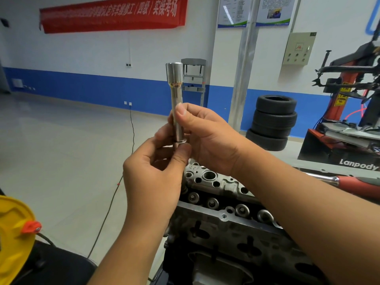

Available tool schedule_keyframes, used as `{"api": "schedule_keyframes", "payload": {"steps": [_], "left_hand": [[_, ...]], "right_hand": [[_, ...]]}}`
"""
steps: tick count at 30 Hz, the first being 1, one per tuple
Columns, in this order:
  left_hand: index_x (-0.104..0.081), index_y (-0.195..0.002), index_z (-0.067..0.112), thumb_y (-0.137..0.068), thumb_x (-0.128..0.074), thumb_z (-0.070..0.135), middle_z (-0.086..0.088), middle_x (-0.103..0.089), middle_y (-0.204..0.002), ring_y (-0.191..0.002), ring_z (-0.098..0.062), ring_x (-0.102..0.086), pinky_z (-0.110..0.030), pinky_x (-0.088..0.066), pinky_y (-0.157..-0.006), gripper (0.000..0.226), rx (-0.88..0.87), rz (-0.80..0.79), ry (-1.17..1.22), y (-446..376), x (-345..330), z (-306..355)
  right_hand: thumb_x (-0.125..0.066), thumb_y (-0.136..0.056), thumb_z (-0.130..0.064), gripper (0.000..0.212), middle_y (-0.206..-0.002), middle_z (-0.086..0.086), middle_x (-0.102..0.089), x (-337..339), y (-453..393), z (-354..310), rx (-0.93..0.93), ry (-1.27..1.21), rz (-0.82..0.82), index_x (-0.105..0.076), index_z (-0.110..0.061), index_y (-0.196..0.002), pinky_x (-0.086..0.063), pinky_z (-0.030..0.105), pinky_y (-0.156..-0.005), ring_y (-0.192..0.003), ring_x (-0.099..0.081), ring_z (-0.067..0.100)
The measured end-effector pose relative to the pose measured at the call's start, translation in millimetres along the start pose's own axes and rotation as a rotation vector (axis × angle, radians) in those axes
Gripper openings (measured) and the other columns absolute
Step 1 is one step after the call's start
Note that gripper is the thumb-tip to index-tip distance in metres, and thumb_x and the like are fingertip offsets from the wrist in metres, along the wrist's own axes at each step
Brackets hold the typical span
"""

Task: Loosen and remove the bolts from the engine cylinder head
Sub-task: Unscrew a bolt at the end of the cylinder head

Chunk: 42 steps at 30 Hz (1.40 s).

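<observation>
I hold a long chrome socket upright in front of me, above the engine cylinder head. My right hand grips the socket's narrow shaft between thumb and fingers. My left hand pinches a bolt just under the socket's lower end, where a thin washer rim shows. The bolt's dark shank hangs down behind my left palm. Several round valve caps sit in a row along the head's near side.
A red-handled wrench lies on the stand behind the engine at right. A stack of tyres and a red tyre changer stand at the back right. A yellow part is at lower left. A black cable crosses the floor.
</observation>
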<state>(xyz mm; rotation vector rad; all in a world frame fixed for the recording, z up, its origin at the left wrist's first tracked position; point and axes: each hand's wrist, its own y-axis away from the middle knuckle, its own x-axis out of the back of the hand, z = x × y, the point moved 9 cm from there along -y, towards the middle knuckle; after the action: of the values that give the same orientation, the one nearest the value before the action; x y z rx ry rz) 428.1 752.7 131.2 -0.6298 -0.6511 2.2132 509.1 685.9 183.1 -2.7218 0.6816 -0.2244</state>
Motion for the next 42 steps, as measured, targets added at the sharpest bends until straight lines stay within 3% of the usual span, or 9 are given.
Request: {"api": "schedule_keyframes", "payload": {"steps": [5,8,12,19,23,26,32,37,42], "left_hand": [[-0.077,-0.116,0.038,-0.099,-0.055,0.035,0.007,-0.080,-0.104,-0.101,-0.020,-0.077,-0.054,-0.060,-0.094,0.028,0.051,-0.094,0.024,-2.6,-10.0,-4.2],[-0.077,-0.111,0.037,-0.097,-0.061,0.030,0.009,-0.080,-0.102,-0.097,-0.018,-0.078,-0.050,-0.062,-0.090,0.023,0.028,-0.045,0.014,-2.6,-5.8,-3.5],[-0.077,-0.108,0.040,-0.098,-0.071,0.021,0.014,-0.080,-0.103,-0.096,-0.014,-0.078,-0.041,-0.064,-0.087,0.022,-0.016,-0.020,0.002,-0.4,-3.0,-1.0],[-0.079,-0.114,0.035,-0.099,-0.057,0.036,0.003,-0.081,-0.100,-0.097,-0.022,-0.078,-0.051,-0.061,-0.093,0.027,0.063,-0.085,0.070,-2.3,-8.1,-6.1],[-0.078,-0.110,0.036,-0.098,-0.059,0.028,0.007,-0.080,-0.102,-0.098,-0.019,-0.077,-0.052,-0.061,-0.094,0.023,0.044,-0.063,0.059,-2.8,-7.1,-3.6],[-0.078,-0.106,0.035,-0.098,-0.070,0.012,0.009,-0.081,-0.101,-0.097,-0.016,-0.078,-0.048,-0.063,-0.092,0.026,0.022,-0.020,0.074,-2.4,-3.0,-2.2],[-0.078,-0.117,0.030,-0.083,-0.078,0.030,0.010,-0.081,-0.103,-0.099,-0.011,-0.078,-0.035,-0.065,-0.084,0.034,0.008,-0.020,0.103,0.4,-1.2,0.3],[-0.076,-0.122,0.028,-0.098,-0.059,0.026,0.004,-0.079,-0.113,-0.109,-0.022,-0.075,-0.056,-0.058,-0.100,0.030,0.081,-0.104,0.137,-3.3,-7.9,-7.8],[-0.078,-0.113,0.033,-0.095,-0.058,0.025,0.006,-0.080,-0.109,-0.104,-0.020,-0.077,-0.053,-0.059,-0.097,0.028,0.072,-0.111,0.068,-4.8,-9.7,-7.5]], "right_hand": [[-0.044,-0.109,-0.041,0.034,-0.102,0.006,-0.077,1.6,1.5,-0.1,-0.019,0.017,0.036,-0.065,-0.015,-0.101,-0.053,0.029,-0.062,-0.085,-0.070,0.016],[-0.049,-0.106,-0.046,0.033,-0.104,0.006,-0.077,1.6,0.7,2.5,-0.034,0.030,0.027,-0.068,-0.020,-0.102,-0.052,0.032,-0.067,-0.092,-0.070,0.021],[-0.059,-0.099,-0.036,0.019,-0.103,0.011,-0.077,3.8,-2.7,5.0,-0.011,0.010,0.005,-0.059,-0.017,-0.096,-0.047,0.063,-0.085,-0.098,-0.068,0.035],[-0.051,-0.103,-0.035,0.023,-0.105,0.010,-0.077,2.3,-0.9,1.3,0.005,-0.003,-0.023,-0.063,-0.015,-0.097,-0.053,0.030,-0.060,-0.085,-0.072,0.019],[-0.049,-0.105,-0.039,0.030,-0.108,0.010,-0.076,2.1,-1.4,2.8,-0.011,0.010,-0.014,-0.068,-0.016,-0.103,-0.058,0.045,-0.086,-0.098,-0.072,0.022],[-0.052,-0.103,-0.042,0.030,-0.105,0.010,-0.077,3.5,-1.8,5.9,-0.039,0.023,0.003,-0.069,-0.017,-0.105,-0.042,0.069,-0.107,-0.102,-0.071,0.029],[-0.059,-0.097,-0.038,0.027,-0.093,0.013,-0.077,3.9,-1.9,4.8,-0.026,0.008,-0.007,-0.052,-0.012,-0.094,-0.053,0.053,-0.088,-0.090,-0.072,0.029],[-0.056,-0.099,-0.034,0.024,-0.096,0.012,-0.078,4.6,-1.8,-0.3,0.005,-0.003,-0.008,-0.054,-0.011,-0.093,-0.050,0.054,-0.089,-0.094,-0.074,0.027],[-0.054,-0.101,-0.034,0.026,-0.105,0.017,-0.076,5.8,-1.4,-0.2,0.007,0.000,0.004,-0.058,-0.009,-0.100,-0.040,0.072,-0.105,-0.104,-0.070,0.035]]}}
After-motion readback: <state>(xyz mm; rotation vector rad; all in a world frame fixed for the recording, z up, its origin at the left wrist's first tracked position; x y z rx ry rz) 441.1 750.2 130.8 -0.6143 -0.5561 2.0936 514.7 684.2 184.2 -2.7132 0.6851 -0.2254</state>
